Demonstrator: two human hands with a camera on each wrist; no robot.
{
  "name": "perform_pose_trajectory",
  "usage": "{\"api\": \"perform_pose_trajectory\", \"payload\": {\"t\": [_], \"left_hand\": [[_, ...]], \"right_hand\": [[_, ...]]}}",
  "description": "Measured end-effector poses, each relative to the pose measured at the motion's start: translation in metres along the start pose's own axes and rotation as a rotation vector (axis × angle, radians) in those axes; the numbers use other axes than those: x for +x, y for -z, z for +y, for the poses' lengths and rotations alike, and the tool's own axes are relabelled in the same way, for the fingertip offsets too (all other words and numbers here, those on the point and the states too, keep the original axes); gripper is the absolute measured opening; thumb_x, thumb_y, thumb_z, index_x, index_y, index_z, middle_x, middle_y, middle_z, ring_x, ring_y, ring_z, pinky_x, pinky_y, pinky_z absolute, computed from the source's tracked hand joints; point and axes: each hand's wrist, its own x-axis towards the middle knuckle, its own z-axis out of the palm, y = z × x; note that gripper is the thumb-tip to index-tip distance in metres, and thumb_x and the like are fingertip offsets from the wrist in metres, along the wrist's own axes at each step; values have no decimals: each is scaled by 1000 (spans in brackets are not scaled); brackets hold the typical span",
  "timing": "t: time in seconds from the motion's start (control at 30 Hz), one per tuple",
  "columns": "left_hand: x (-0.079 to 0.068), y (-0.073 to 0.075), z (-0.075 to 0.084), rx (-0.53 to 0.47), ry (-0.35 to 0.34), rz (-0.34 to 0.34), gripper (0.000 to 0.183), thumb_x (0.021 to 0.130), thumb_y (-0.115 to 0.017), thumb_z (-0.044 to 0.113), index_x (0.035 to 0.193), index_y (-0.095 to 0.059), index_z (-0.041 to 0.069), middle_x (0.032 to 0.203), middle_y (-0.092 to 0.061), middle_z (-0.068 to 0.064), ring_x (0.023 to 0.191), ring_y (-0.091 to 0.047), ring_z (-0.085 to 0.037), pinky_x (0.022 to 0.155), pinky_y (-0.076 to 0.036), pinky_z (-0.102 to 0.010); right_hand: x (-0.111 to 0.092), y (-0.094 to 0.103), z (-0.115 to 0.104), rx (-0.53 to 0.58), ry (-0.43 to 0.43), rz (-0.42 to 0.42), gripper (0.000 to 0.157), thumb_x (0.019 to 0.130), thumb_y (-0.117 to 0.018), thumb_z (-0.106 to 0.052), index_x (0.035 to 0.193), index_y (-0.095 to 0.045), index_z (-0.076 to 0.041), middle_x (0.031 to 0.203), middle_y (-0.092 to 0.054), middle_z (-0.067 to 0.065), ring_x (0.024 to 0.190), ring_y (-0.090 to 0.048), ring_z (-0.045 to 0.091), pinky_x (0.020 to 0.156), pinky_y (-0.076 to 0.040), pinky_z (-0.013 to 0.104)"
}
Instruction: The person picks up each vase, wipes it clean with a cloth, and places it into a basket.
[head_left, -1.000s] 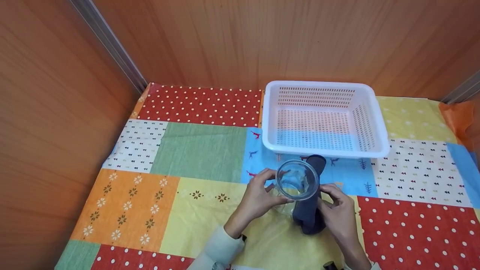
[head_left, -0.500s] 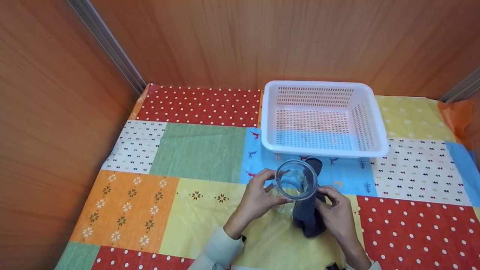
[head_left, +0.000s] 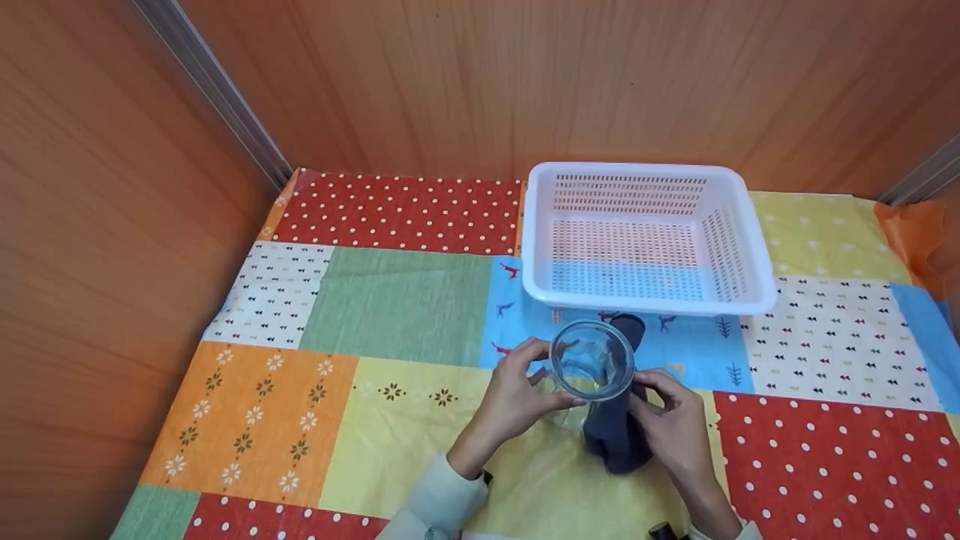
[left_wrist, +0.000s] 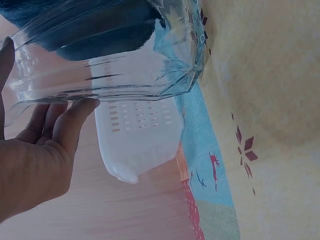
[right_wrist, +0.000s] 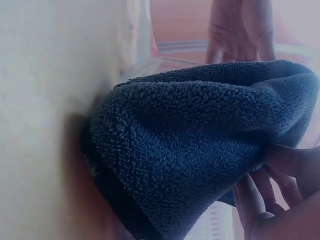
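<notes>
My left hand [head_left: 517, 394] grips a clear drinking glass [head_left: 589, 371] from its left side, fingers and thumb spread around the wall below the round rim. In the left wrist view the glass [left_wrist: 165, 82] has a thick, faceted base, and dark cloth shows through it. A dark blue-grey terry towel [head_left: 616, 442] hangs folded along the right side of the glass. My right hand [head_left: 679, 427] pinches this towel between thumb and fingers. The right wrist view shows the towel [right_wrist: 185, 135] close up, covering most of the glass, with the left hand [right_wrist: 242, 30] beyond it.
A white perforated plastic basket [head_left: 649, 304] stands just behind the hands, with nothing inside it. Patchwork cloth [head_left: 405, 300] covers the table. Wood-grain panels [head_left: 465, 82] rise at the back and left. An orange cloth piece [head_left: 911, 232] lies at the far right.
The towel's top end has dropped slightly toward me beside the glass, and my right hand has shifted slightly left with it. The left hand and glass stay almost still.
</notes>
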Motion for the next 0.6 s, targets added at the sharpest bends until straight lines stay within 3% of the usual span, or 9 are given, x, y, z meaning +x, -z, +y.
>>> {"api": "perform_pose_trajectory", "payload": {"t": [0.23,0.6], "left_hand": [[1,1,1,-13,1,3,55,74,-97,10,124,-74,13,122,-69,-1,117,-64,-19,101,-57,-41],[0,0,1,-12,-6,4,54,75,-97,11,124,-74,13,122,-70,-7,117,-64,-20,101,-57,-46]], "right_hand": [[2,0,-11,25,40,-12,23,89,-70,20,112,-71,16,103,-72,-7,103,-69,5,83,-60,21],[2,3,2,-41,79,-42,24,88,-73,19,110,-74,11,101,-71,-8,100,-67,3,82,-59,18]]}}
